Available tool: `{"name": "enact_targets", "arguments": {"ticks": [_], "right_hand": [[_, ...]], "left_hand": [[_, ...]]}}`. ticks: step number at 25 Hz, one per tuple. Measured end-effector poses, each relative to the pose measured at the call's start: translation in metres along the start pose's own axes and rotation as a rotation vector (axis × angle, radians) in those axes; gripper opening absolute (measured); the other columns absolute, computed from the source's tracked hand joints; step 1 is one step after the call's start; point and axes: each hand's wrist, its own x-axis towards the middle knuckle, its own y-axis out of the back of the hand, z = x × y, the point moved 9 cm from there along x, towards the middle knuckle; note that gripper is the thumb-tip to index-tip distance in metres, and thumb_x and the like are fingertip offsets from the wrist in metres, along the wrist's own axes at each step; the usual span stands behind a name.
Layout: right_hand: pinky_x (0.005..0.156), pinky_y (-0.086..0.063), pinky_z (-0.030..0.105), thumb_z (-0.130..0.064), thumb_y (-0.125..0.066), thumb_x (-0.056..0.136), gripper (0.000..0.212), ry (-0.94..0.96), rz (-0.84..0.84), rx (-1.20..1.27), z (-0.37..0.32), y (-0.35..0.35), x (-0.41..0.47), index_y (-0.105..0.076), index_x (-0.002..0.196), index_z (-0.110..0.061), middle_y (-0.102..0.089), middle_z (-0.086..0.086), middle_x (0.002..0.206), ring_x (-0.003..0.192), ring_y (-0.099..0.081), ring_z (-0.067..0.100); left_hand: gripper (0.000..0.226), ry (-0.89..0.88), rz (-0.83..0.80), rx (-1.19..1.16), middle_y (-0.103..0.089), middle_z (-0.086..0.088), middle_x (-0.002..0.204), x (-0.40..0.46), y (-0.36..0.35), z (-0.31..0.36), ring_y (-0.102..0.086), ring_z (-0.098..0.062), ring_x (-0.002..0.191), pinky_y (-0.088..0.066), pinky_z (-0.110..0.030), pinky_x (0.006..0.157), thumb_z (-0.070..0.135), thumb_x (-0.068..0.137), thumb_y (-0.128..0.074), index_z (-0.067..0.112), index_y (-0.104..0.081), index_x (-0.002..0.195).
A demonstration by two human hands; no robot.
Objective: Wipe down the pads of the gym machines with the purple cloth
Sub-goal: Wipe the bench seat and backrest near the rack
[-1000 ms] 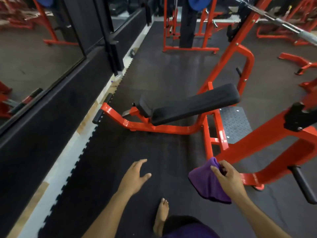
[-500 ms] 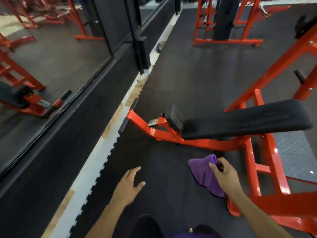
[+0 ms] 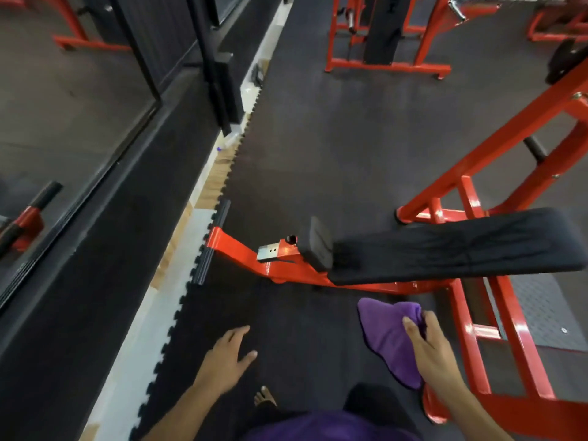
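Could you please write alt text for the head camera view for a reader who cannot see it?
A person's right hand grips a purple cloth just short of a red gym bench's long black pad, not touching it. The left hand hovers open over black rubber flooring, with mirrors to the left.

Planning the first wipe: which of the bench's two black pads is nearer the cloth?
The long back pad; the small square seat pad sits farther left of the purple cloth.
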Motion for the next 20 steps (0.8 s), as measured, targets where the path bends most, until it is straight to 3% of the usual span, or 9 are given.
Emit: {"name": "enact_targets", "arguments": {"ticks": [4,8,11,14,17,18,20], "right_hand": [[0.075,-0.042,0.038,-0.031,-0.053,0.103,0.019,-0.036,0.058,0.036,-0.034,-0.011,0.04,-0.047,0.099,-0.013,-0.059,-0.004,0.085,0.077,-0.055,0.012],[0.065,-0.044,0.036,-0.029,-0.053,0.103,0.02,-0.03,0.095,0.049,-0.055,-0.027,0.111,-0.047,0.089,-0.017,-0.059,-0.001,0.077,0.074,-0.058,0.02],[0.064,-0.045,0.022,-0.024,-0.058,0.101,0.013,-0.002,0.016,-0.007,-0.065,-0.059,0.177,-0.051,0.089,-0.021,-0.063,-0.006,0.081,0.077,-0.061,0.012],[0.074,-0.046,0.021,-0.022,-0.06,0.099,0.007,0.146,-0.118,-0.126,-0.085,-0.12,0.258,-0.056,0.099,-0.027,-0.06,-0.014,0.091,0.085,-0.06,0.007],[0.09,-0.046,0.021,-0.022,-0.058,0.101,0.019,0.356,-0.111,-0.251,-0.105,-0.195,0.349,-0.058,0.119,-0.015,-0.059,-0.007,0.118,0.104,-0.057,0.004],[0.09,-0.045,0.019,-0.019,-0.058,0.101,0.021,0.423,-0.116,-0.287,-0.108,-0.23,0.377,-0.058,0.12,-0.012,-0.058,-0.002,0.125,0.109,-0.055,0.006],[0.079,-0.049,0.028,-0.023,-0.055,0.099,0.016,0.502,-0.167,-0.354,-0.095,-0.314,0.423,-0.057,0.113,-0.014,-0.058,0.002,0.124,0.104,-0.057,0.016]], "left_hand": [[0.061,-0.035,0.074,0.115,-0.023,-0.002,0.17,0.101,0.051,0.021,-0.024,-0.022,0.156,-0.025,-0.042,0.124,0.045,0.11,-0.033,0.02,-0.021,0.165],[0.061,-0.036,0.05,0.144,-0.008,-0.004,0.174,0.194,0.063,0.049,-0.005,-0.02,0.16,-0.007,-0.042,0.129,0.036,0.112,-0.025,0.011,-0.006,0.165],[0.061,-0.014,-0.004,0.15,-0.002,-0.007,0.174,0.261,0.059,0.069,0.0,-0.02,0.16,-0.002,-0.041,0.128,0.034,0.113,-0.023,0.008,-0.003,0.164],[0.062,-0.008,-0.014,0.086,0.003,-0.008,0.173,0.34,0.053,0.081,0.005,-0.02,0.16,0.004,-0.037,0.128,0.031,0.113,-0.023,0.006,0.001,0.164],[0.061,-0.061,-0.066,0.024,0.011,-0.005,0.172,0.42,0.018,0.075,0.012,-0.016,0.159,0.009,-0.033,0.127,0.027,0.113,-0.021,0.008,0.007,0.163],[0.061,-0.047,-0.108,0.001,0.011,-0.004,0.172,0.447,0.002,0.066,0.012,-0.015,0.158,0.009,-0.032,0.127,0.026,0.113,-0.022,0.008,0.007,0.163],[0.06,-0.009,-0.127,-0.071,0.008,-0.005,0.172,0.506,-0.031,0.038,0.01,-0.015,0.158,0.007,-0.033,0.128,0.025,0.113,-0.026,0.007,0.002,0.163]]}}
